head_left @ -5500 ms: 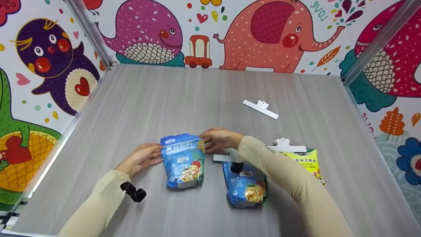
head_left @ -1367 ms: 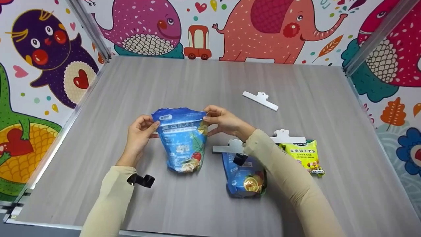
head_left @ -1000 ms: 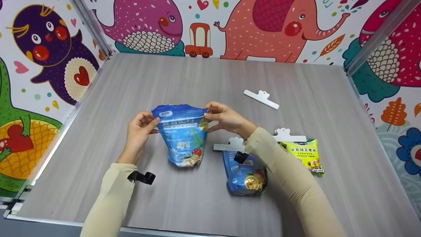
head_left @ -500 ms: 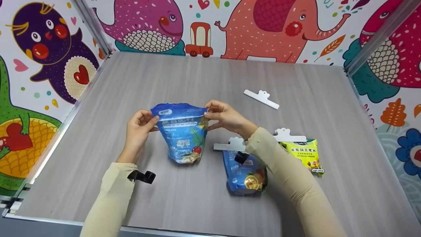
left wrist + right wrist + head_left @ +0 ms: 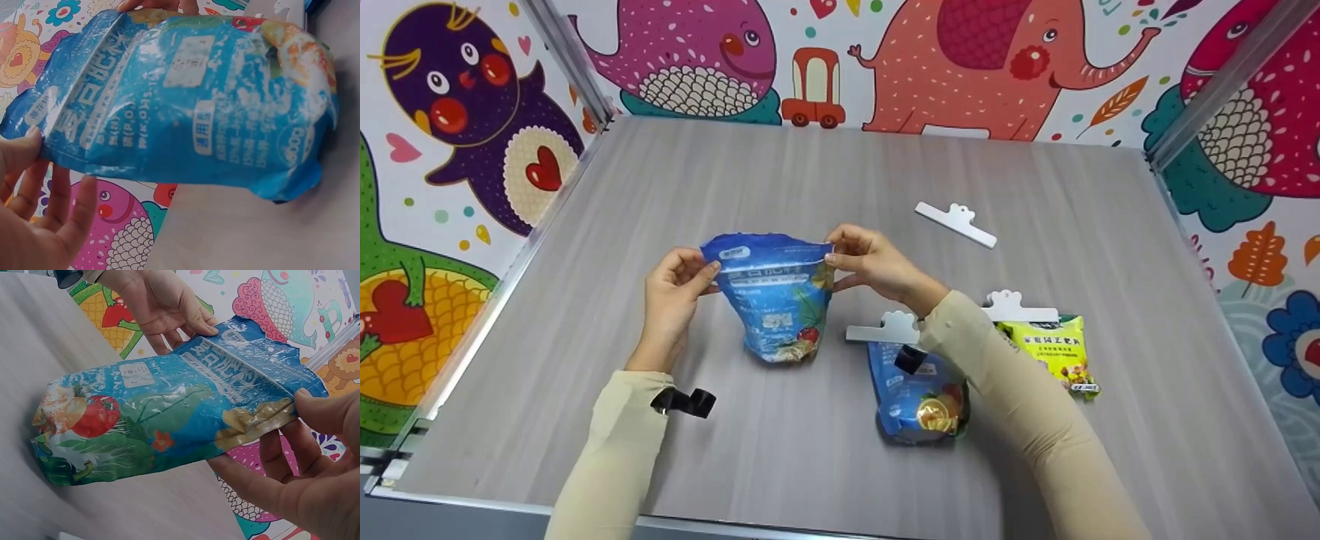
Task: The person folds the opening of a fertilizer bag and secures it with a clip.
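A blue fertilizer bag [image 5: 776,307] with fruit pictures and a ragged top edge stands upright in front of me in the head view. My left hand [image 5: 673,300] pinches its upper left corner, the thumb [image 5: 25,147] on the printed front and the fingers behind. At the upper right corner my right hand [image 5: 877,266] pinches it the same way, thumb [image 5: 315,408] over the front. Between the hands the top is stretched flat and wide. The bag's back is hidden in the head view.
A second blue bag [image 5: 919,401] lies to the right, a white clip [image 5: 885,328] across its top, partly under my right sleeve. Beyond it is a yellow bag [image 5: 1057,349] with another white clip [image 5: 1020,309]. A loose white clip [image 5: 956,223] lies farther back. Printed panels [image 5: 675,60] wall the table.
Several seconds ago the hands were at the bag's sides; now they pinch its top corners, and the bag stands more upright and farther back. Over the last second it has shifted slightly farther away.
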The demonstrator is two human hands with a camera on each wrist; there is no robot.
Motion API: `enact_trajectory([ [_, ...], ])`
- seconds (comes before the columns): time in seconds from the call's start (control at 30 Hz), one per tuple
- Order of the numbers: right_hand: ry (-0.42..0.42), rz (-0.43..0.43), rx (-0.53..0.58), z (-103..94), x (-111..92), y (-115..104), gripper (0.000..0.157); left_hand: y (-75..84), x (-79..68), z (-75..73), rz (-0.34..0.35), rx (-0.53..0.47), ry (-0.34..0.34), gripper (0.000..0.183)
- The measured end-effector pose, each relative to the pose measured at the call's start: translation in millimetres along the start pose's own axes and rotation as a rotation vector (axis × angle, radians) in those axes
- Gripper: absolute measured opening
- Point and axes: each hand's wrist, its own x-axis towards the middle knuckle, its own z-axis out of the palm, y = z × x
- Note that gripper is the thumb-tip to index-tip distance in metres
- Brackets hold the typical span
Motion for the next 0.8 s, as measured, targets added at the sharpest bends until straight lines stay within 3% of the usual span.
enact_trajectory([
  [0.3,-0.031,-0.091,-0.02,0.8,-1.7,1.4,0.016,-2.1,-2.3,-2.0,0.024,-0.033,0.004,0.018],
  [0.8,-0.04,-0.098,-0.014,1.7,-4.0,3.1,0.017,-3.8,-4.7,-2.9,0.048,-0.079,0.009,0.019],
])
